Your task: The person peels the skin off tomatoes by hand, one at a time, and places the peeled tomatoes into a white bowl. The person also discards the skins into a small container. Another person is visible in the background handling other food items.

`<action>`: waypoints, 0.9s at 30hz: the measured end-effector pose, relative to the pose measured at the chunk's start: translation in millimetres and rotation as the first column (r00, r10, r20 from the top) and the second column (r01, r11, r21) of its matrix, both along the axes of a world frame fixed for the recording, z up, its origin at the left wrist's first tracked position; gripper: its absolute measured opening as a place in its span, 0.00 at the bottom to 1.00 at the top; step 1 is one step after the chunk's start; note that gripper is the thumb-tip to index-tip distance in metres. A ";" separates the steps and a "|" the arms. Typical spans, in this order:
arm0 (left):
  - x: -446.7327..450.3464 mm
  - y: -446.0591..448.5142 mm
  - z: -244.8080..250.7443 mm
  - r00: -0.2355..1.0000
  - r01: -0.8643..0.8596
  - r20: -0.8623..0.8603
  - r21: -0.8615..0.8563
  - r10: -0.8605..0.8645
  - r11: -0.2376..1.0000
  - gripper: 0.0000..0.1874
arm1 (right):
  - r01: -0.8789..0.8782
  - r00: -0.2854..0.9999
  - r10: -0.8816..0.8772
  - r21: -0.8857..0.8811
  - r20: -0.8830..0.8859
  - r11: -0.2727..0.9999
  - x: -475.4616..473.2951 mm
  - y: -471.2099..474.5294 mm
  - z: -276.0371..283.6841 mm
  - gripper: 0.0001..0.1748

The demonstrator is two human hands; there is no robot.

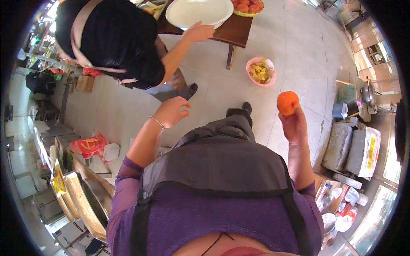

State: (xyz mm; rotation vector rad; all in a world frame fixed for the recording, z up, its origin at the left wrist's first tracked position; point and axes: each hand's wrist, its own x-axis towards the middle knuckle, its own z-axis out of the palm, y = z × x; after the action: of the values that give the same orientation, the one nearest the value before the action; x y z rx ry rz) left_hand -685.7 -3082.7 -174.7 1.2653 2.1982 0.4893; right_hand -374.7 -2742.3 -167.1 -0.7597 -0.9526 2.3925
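In my right hand (293, 123) is a round orange-red fruit (288, 103) that looks like a tomato, held up by the fingertips over the tiled floor. My left hand (173, 112), with a bracelet at the wrist, hangs empty in front of my grey apron (217, 163), its fingers loosely curled and apart. Ahead of me, a wooden table (238, 32) carries a large white basin (200, 12) and a woven basket (248, 13) of similar red fruit. Below the table's right end, a pink bin (261, 72) with yellowish leaf scraps stands on the floor.
At the front left another person (110, 41) leans toward the table, one hand (200, 32) at the basin's rim. A red plastic bag (91, 145) lies to my left. Grey boxes (350, 148) and a shelf of bowls and containers (339, 201) are on my right.
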 end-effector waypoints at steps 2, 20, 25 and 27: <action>-5.8 36.6 -3.7 0.980 -0.065 0.195 0.070 0.050 0.995 0.15 | 0.017 0.999 -0.016 -0.018 0.049 1.000 -29.5 25.4 -1.4 0.28; -76.0 353.3 65.5 0.233 -0.915 0.951 0.144 0.203 0.377 0.21 | -0.461 0.887 0.456 0.163 0.069 0.872 -331.4 212.6 41.9 0.19; -115.2 371.1 53.8 0.119 -0.906 0.993 0.099 0.023 0.411 0.25 | -0.440 0.887 0.428 0.606 0.175 0.663 -386.2 216.4 26.6 0.24; -131.2 377.3 42.2 0.051 -0.916 0.993 0.091 -0.110 0.390 0.25 | -0.424 0.883 0.409 0.766 0.231 0.482 -407.0 216.3 26.3 0.26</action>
State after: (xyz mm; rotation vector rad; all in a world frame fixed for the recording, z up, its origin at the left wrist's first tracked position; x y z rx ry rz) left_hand -816.9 -2705.4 -132.5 0.0054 1.0133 2.1284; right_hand -781.6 -2526.0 -140.8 -0.1763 -2.2239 1.9010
